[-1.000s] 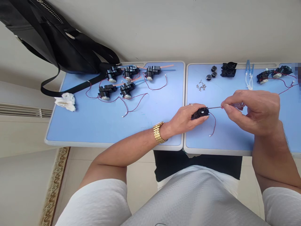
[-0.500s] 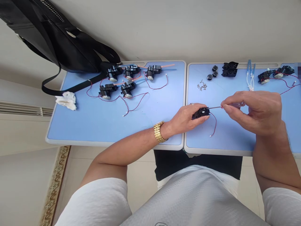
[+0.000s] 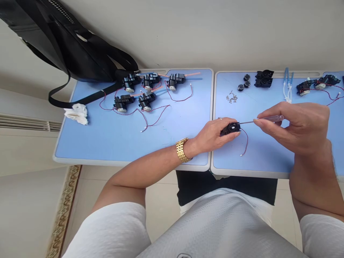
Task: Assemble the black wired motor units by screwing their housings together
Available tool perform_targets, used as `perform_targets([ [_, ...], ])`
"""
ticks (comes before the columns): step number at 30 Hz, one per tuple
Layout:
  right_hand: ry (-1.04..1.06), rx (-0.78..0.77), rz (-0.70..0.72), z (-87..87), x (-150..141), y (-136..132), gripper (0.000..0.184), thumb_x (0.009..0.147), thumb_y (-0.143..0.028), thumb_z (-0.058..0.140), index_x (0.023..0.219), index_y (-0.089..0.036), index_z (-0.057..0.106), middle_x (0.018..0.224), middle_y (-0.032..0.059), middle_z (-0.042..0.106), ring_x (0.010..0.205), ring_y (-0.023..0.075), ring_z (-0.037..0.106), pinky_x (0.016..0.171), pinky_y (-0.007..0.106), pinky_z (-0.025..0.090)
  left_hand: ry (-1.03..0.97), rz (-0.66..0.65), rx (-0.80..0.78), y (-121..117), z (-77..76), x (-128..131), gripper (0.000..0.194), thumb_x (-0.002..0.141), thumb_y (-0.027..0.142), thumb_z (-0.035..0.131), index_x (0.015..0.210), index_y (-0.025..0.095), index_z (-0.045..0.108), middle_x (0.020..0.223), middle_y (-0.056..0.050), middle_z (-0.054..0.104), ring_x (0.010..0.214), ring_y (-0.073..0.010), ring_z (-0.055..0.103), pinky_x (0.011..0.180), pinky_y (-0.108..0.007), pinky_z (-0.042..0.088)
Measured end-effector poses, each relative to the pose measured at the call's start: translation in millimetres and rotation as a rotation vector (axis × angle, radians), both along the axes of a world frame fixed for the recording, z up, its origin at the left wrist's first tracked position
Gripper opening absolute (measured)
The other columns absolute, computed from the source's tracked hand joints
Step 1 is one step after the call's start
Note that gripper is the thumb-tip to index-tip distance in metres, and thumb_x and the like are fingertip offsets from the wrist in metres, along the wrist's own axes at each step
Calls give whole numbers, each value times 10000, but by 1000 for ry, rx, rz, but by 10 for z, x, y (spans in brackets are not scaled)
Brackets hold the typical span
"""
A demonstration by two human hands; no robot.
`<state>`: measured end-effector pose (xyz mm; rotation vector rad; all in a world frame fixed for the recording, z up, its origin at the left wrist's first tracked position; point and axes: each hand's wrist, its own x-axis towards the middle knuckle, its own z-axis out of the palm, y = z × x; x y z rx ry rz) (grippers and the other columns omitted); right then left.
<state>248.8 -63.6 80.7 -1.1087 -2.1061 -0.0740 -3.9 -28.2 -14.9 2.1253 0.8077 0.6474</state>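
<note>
My left hand [image 3: 215, 135] grips a small black plastic motor housing [image 3: 230, 129] near the seam of the two tables, thumb and fingers on either side of it. A thin red and dark twisted wire [image 3: 247, 141] with a white plug trails from the housing onto the blue top. Closed around a clear-handled screwdriver [image 3: 270, 118], my right hand [image 3: 301, 127] holds it almost level. The shaft points left, its tip at the housing's right end. Whether the tip sits in a screw is too small to tell.
Loose screws [image 3: 232, 97], small round motors [image 3: 246, 81] and black housing parts [image 3: 264, 78] lie behind my hands. Blue tubes [image 3: 288, 84] and wired assemblies [image 3: 305, 87] are at right. Several more assemblies [image 3: 146, 101] occupy the left table, beside a crumpled tissue [image 3: 77, 114] and black bag [image 3: 80, 46].
My right hand has shifted slightly to the right and turned a little with the screwdriver. The left hand still holds the housing in nearly the same spot.
</note>
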Motion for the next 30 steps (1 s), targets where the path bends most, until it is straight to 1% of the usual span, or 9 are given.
perform_targets([
  [7, -40, 19, -33, -25, 28, 45, 389, 1086, -450, 719, 760, -258, 631, 564, -59, 632, 472, 111, 519, 486, 331, 348, -28, -5, 26, 0, -9, 1, 438, 1122, 546, 618, 1342, 182, 720, 1200, -86, 836, 1054, -208, 781, 945, -323, 590],
  [11, -32, -129, 10, 20, 19, 20, 261, 1147, -357, 577, 931, -282, 703, 796, -33, 784, 598, 140, 656, 592, 339, 484, -41, -7, 24, 3, -11, -3, 429, 1118, 546, 629, 1326, 184, 725, 1195, -83, 834, 1041, -203, 778, 948, -319, 590],
  [13, -11, -214, -1, 37, 8, -4, 182, 1126, -287, 584, 1005, -310, 717, 922, -37, 829, 692, 165, 733, 667, 353, 553, -47, -8, 25, 6, -14, -7, 433, 1118, 550, 629, 1324, 181, 725, 1186, -82, 833, 1031, -200, 776, 941, -316, 589],
  [15, 12, -232, -21, 35, -1, -21, 123, 1096, -262, 633, 1029, -330, 711, 938, -59, 832, 706, 174, 751, 679, 360, 577, -42, -10, 25, 8, -17, -9, 441, 1120, 558, 620, 1330, 184, 722, 1184, -82, 831, 1031, -200, 776, 942, -316, 588],
  [18, 21, -186, -40, 5, -11, -25, 117, 1083, -261, 670, 990, -331, 687, 859, -80, 814, 649, 160, 730, 625, 350, 544, -14, -7, 12, 11, -23, -6, 454, 1118, 580, 611, 1342, 199, 717, 1195, -82, 829, 1043, -206, 776, 955, -326, 591],
  [21, -7, -89, -42, -34, -11, -12, 152, 1066, -315, 732, 927, -309, 673, 747, -81, 775, 567, 141, 678, 538, 338, 458, 0, -1, 0, 10, -28, 1, 461, 1115, 591, 608, 1349, 208, 713, 1207, -84, 828, 1051, -214, 776, 964, -339, 596],
  [25, -57, 22, -77, -80, 13, 12, 337, 1012, -468, 821, 786, -280, 657, 575, -71, 659, 471, 134, 560, 481, 356, 346, -12, -10, 1, 6, -28, 0, 456, 1117, 579, 609, 1351, 201, 713, 1225, -90, 826, 1049, -215, 774, 973, -348, 597],
  [28, -82, 34, -103, -93, 33, 23, 409, 1038, -542, 769, 754, -275, 643, 532, -61, 594, 459, 138, 508, 493, 370, 314, -16, -11, 4, 5, -25, -4, 456, 1115, 574, 614, 1351, 197, 712, 1225, -88, 827, 1051, -214, 774, 967, -345, 598],
  [30, -68, 0, -69, -75, 35, 17, 352, 1083, -515, 704, 822, -280, 673, 593, -50, 647, 491, 149, 562, 515, 369, 348, -10, -8, 2, 5, -23, -6, 455, 1114, 578, 615, 1353, 203, 711, 1227, -86, 827, 1060, -214, 776, 974, -343, 600],
])
